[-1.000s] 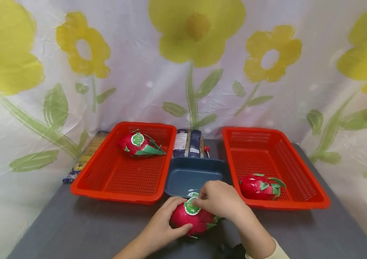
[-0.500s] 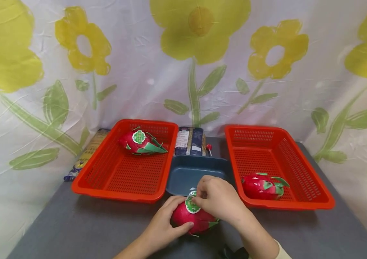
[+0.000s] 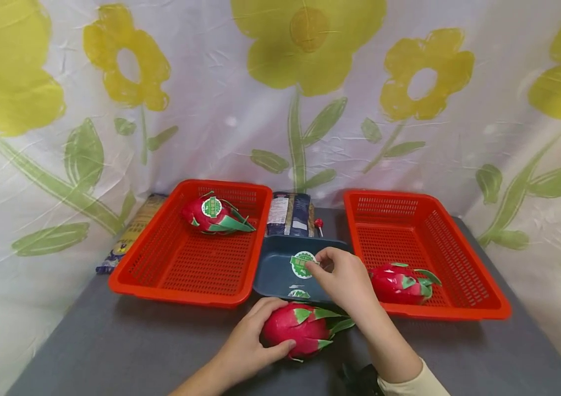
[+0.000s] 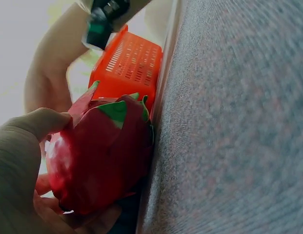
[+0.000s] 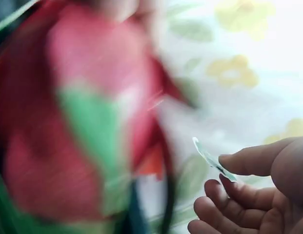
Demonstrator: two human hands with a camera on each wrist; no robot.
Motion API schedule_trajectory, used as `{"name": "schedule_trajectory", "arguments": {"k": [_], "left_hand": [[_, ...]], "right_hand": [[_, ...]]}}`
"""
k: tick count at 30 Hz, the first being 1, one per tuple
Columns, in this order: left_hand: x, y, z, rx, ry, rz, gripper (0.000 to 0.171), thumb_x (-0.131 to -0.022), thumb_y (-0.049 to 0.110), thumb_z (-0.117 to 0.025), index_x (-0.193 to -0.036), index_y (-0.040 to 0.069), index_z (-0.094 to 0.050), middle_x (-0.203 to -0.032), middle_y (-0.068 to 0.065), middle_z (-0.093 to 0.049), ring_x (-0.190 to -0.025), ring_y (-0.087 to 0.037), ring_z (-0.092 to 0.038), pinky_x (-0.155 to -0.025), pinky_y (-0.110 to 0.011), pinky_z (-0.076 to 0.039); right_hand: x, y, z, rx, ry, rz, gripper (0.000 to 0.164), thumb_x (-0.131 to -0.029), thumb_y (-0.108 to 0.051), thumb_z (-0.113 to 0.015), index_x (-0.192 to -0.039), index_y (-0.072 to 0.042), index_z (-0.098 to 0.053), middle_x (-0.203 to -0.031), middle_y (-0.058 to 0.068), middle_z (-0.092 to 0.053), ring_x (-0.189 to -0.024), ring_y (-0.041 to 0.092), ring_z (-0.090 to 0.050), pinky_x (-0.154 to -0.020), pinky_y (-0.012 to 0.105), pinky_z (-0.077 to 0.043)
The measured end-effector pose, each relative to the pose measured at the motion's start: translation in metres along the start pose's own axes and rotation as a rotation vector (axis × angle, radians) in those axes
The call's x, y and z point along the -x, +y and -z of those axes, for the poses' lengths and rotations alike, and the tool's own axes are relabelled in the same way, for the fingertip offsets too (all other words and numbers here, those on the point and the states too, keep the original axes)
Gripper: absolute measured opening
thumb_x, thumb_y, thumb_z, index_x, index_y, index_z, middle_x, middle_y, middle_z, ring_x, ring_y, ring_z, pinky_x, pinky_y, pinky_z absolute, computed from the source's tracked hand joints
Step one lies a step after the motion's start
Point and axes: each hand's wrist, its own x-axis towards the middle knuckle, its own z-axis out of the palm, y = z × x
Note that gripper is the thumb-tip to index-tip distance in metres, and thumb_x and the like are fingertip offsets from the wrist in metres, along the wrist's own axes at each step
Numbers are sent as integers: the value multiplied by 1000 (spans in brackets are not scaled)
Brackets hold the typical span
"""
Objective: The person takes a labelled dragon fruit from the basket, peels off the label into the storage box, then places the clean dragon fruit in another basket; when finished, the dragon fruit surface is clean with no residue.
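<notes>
A dragon fruit with pink skin and green leaf tips lies on the table at the front middle. Around its left side my left hand is curled, thumb in front and fingers behind. My right hand pinches a round green and white sticker between thumb and forefinger, over the blue tray. In the right wrist view the sticker appears edge-on, apart from the blurred fruit. A second green and white label shows at the tray's near side.
Red baskets stand either side of the tray: the left basket holds a labelled dragon fruit, the right basket another dragon fruit. Behind lie a blue packet and a lollipop; a yellow packet lies far left.
The sticker has come off the dragon fruit. My right hand has lifted it up and away over the blue tray, while my left hand keeps its hold on the fruit.
</notes>
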Motion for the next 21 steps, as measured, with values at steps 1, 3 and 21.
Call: {"name": "schedule_trajectory", "arguments": {"k": [1, 3, 21], "left_hand": [[0, 0, 0, -2, -2, 2, 63, -82, 36, -86, -136, 22, -58, -133, 9, -55, -117, -19, -56, -84, -27, -56], [1, 0, 1, 0, -7, 14, 63, -82, 37, -86, -137, 23, -57, -133, 9, -55, -118, -19, -55, -84, -28, -56], [2, 5, 2, -36, -42, 32, 62, -84, 44, -84, -137, 28, -57, -134, 9, -54, -118, -19, -55, -82, -28, -57]], "right_hand": [[-5, 5, -6, 10, 5, -4, 19, -87, -29, -82, -91, -13, -73, -76, -3, -67, -69, 16, -59, -61, 31, -52], [-13, 16, -16, 31, 9, -14, 20, -87, -29, -82, -92, -11, -73, -75, -2, -67, -68, 16, -58, -62, 32, -52], [-40, 55, -61, 266, -184, -133, 18, -85, -24, -83, -82, -10, -71, -71, 2, -61, -67, 20, -55, -63, 37, -48]]}}
